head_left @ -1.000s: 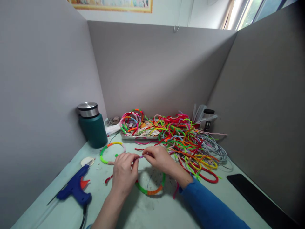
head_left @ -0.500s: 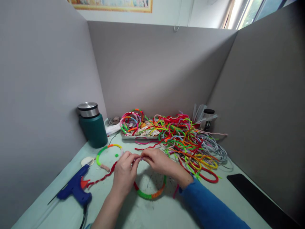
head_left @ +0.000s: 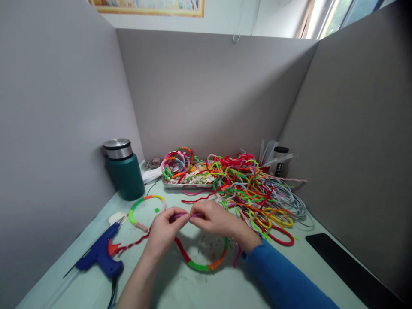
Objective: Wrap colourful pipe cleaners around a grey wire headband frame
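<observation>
My left hand (head_left: 162,229) and my right hand (head_left: 212,218) meet over the middle of the table, fingertips nearly touching. Both are closed in a pinch on a purple pipe cleaner (head_left: 179,216), of which only short bits show. Below them hangs or lies a ring (head_left: 198,267) wrapped in red, green and orange pipe cleaner; its upper part is hidden behind my hands. A twisted red pipe cleaner (head_left: 135,242) runs out to the left of my left hand. A second multicoloured ring (head_left: 132,209) rests on the table beyond it.
At the left lie a blue glue gun (head_left: 101,253) and a green bottle (head_left: 125,176). Behind my hands stand a metal tray (head_left: 188,186) of small pieces and a tangled heap of pipe cleaners (head_left: 244,176). A black flat object (head_left: 350,266) lies at right; grey panels (head_left: 219,94) enclose the table.
My left hand has shifted slightly left, and more of the purple pipe cleaner shows at both hands. The lower ring appears wider, its red end further left. Other things stay put.
</observation>
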A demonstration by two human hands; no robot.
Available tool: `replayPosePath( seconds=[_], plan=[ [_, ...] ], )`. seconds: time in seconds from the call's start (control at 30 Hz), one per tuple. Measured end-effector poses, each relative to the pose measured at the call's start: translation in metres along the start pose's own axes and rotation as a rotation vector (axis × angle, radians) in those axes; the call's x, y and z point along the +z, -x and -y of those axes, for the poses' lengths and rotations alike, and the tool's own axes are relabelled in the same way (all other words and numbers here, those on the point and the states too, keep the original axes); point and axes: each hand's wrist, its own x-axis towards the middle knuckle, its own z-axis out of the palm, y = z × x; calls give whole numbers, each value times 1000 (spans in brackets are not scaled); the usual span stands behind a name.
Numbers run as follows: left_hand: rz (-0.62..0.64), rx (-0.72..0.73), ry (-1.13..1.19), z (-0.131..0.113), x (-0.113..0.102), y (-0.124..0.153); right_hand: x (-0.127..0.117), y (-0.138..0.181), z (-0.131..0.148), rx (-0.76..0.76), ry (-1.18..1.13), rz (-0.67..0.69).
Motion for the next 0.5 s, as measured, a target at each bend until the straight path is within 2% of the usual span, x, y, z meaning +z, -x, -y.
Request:
replayPosePath(
  seconds=[0.17,0.3,0.5],
  plan=[
    [94,-133,170,-5,-1,5,-5,1,-5,32,-272,89],
    [139,-149,287,-5,-1,7,-10,1,-4,87,-470,97],
    [69,-112,203,-7,-1,5,-11,-1,-3,135,-595,40]
  ],
)
